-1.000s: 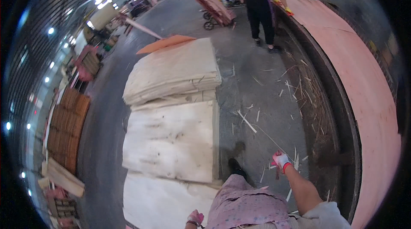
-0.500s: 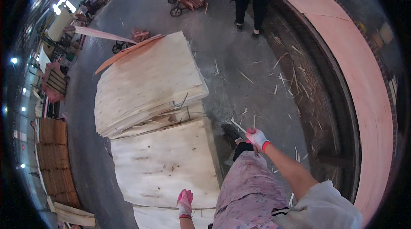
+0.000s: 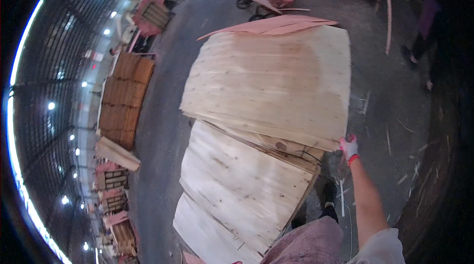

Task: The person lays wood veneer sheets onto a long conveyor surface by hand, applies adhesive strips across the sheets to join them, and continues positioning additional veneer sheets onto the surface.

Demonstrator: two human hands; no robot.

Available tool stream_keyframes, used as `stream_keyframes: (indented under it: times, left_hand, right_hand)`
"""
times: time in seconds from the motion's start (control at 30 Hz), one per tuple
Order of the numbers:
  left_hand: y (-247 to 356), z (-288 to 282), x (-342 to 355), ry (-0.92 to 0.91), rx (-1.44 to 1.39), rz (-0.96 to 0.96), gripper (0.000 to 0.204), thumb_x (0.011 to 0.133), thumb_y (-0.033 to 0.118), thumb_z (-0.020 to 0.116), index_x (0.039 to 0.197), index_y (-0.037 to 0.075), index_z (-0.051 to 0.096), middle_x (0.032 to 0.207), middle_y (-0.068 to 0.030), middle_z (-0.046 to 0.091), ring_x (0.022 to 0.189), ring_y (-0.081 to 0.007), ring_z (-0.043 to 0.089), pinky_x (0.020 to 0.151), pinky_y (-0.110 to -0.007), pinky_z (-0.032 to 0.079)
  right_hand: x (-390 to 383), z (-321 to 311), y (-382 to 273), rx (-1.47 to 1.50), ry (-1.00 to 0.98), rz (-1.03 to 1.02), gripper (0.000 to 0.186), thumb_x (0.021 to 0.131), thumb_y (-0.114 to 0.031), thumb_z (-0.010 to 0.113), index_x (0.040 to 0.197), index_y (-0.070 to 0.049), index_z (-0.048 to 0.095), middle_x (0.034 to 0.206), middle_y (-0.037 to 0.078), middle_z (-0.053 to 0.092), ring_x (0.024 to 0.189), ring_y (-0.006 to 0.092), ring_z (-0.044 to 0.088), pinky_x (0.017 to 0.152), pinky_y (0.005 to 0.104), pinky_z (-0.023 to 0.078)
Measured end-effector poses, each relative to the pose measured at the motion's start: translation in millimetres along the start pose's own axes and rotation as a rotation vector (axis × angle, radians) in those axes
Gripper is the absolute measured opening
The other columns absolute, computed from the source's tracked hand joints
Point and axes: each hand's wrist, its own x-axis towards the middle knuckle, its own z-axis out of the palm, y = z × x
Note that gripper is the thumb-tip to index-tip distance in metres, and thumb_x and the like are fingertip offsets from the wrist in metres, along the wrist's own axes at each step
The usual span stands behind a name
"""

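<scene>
My right hand [image 3: 349, 147], in a white glove with pink fingertips, is closed at the near right corner of the far stack of pale wood veneer sheets [image 3: 276, 81]. Its fingers appear to pinch the top veneer sheet there, though blur softens the detail. Closer to me lies a second veneer stack [image 3: 242, 175], with knots and dark specks on its surface. Its sheets lie askew, and a dark gap with rough edges separates the two stacks. My left hand does not show; only a small pink patch touches the lower edge.
Reddish veneer strips [image 3: 276, 26] stick out at the far stack's back edge. Beyond stands a wheeled cart [image 3: 256, 12] with a long pink sheet. Brown stacked sheets [image 3: 126, 98] stand at left. Wood slivers [image 3: 341, 197] litter the floor at right, where a person's legs [image 3: 419, 47] appear.
My view has swung left, so the stacks sit further right. My right hand has come from beside my leg to the far stack's corner. My left hand has left the view.
</scene>
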Motion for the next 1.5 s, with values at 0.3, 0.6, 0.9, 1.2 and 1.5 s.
stream_keyframes:
  times: [0.3,0.6,0.9,1.2,1.5]
  left_hand:
    - [63.2,92.2,-39.4,0.012,0.017,-0.130,0.038,0.089,0.015,0.060,0.122,-0.002,0.052,0.112,-0.0167,0.060,0.102,-0.0276,0.059,0.090,-0.036,0.050]
    - [89.5,139.1,-16.4,-0.172,0.112,0.033,0.044,0.089,0.021,0.062,0.124,-0.004,0.050,0.113,-0.0155,0.059,0.102,-0.0266,0.059,0.091,-0.038,0.049]
    - [124.3,147.1,-8.9,-0.171,0.214,0.074,0.045,0.091,0.021,0.059,0.126,-0.004,0.048,0.116,-0.0173,0.058,0.105,-0.0267,0.057,0.093,-0.037,0.048]
    - [145.8,163.2,-42.3,-0.178,0.354,0.125,0.043,0.091,0.019,0.059,0.126,-0.003,0.048,0.114,-0.0159,0.059,0.104,-0.0259,0.058,0.093,-0.037,0.048]
    - [146.2,176.3,-66.9,-0.103,0.401,0.053,0.041,0.090,0.015,0.060,0.126,-0.002,0.050,0.114,-0.0166,0.060,0.102,-0.0264,0.059,0.092,-0.037,0.049]
  right_hand:
    - [54.4,52.2,68.0,-0.110,0.017,-0.108,0.075,0.070,-0.007,0.069,0.134,-0.003,0.030,0.100,0.010,0.055,0.077,0.0185,0.056,0.059,0.0299,0.051]
    - [26.7,15.2,-70.4,0.036,-0.357,0.351,0.035,0.075,-0.025,0.071,0.098,0.000,0.062,0.083,0.010,0.064,0.056,0.0192,0.059,0.046,0.0329,0.046]
    - [-67.4,27.5,-171.2,-0.430,-0.557,0.046,0.042,0.079,-0.045,0.065,0.087,-0.004,0.064,0.071,0.012,0.064,0.055,0.0174,0.060,0.051,0.0321,0.047]
    - [-24.9,29.2,-66.0,-0.732,-0.323,-0.070,0.046,0.076,-0.049,0.060,0.103,-0.012,0.063,0.103,0.019,0.062,0.097,0.0295,0.060,0.083,0.0391,0.045]
    - [-16.3,43.0,-32.5,-0.655,-0.210,-0.106,0.038,0.071,-0.043,0.059,0.094,-0.015,0.068,0.110,0.014,0.058,0.105,0.0324,0.053,0.090,0.0430,0.038]
